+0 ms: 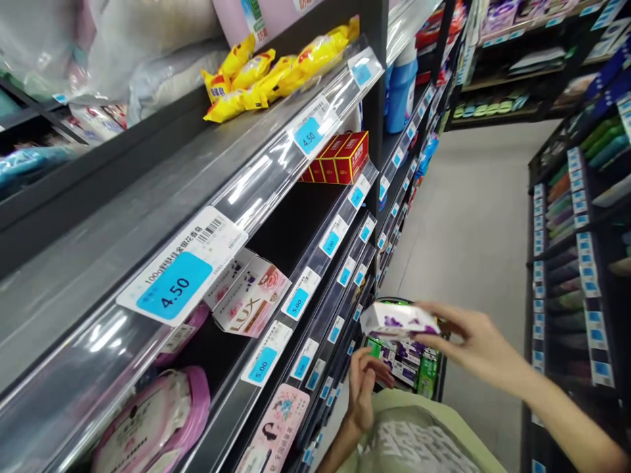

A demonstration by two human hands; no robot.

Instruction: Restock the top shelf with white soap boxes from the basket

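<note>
My right hand [470, 338] pinches a small white box with purple flower prints [394, 320] by its right end, between thumb and fingers. The box looks like a soap carton and is held above a dark basket [440, 384]. Inside the basket lie several white-and-purple boxes [404, 371] and green boxes [428, 373]. Lower and to the left, my left hand [363, 387] is loosely curled, fingers apart, with nothing visible in it. Its fingertips are near a green box [374, 346] at the basket's left side; whether they touch it I cannot tell.
Shelves with price tags [175, 286] run along my left. They carry pink LUX soap boxes [256, 299], red boxes [340, 157], yellow packets [280, 72] and pink packages [158, 420]. A grey aisle floor [473, 197] extends ahead, with another stocked rack [566, 276] on the right.
</note>
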